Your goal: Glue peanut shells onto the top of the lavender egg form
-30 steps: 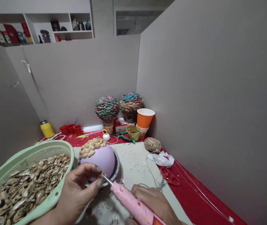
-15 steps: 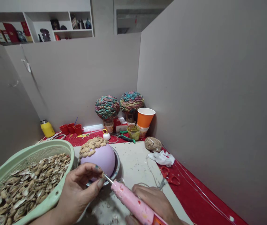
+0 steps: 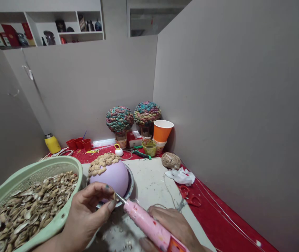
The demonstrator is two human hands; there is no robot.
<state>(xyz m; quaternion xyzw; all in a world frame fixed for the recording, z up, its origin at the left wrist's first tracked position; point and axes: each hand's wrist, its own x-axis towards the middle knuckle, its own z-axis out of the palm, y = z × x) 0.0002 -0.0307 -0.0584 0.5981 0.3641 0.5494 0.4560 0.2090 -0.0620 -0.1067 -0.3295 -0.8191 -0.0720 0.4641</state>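
Between the thumb and fingertips of my left hand (image 3: 89, 210) is a small peanut shell (image 3: 116, 197), mostly covered by the fingers. My right hand (image 3: 174, 224) is wrapped round a pink glue gun (image 3: 146, 220), whose metal nozzle meets the shell. Just behind the fingertips, a lilac ball (image 3: 114, 176) rests in a round metal bowl (image 3: 131, 183). Peanut shells (image 3: 103, 162) cover its upper left part; the rest of its visible surface is bare. A green basket (image 3: 68, 164) full of loose shell halves (image 3: 31, 210) stands left of my left hand.
Behind the ball stand two shell-covered trees (image 3: 119, 119), an orange paper cup (image 3: 163, 131), pliers (image 3: 142, 154) and small red cups (image 3: 79, 143). Twine (image 3: 171, 160), crumpled tissue (image 3: 181, 176) and red-handled scissors (image 3: 193, 200) lie to the right. Grey partitions (image 3: 86, 84) enclose the table.
Both hands hold almost the same pose, with the nozzle still at the shell. The whole view has shifted very slightly.
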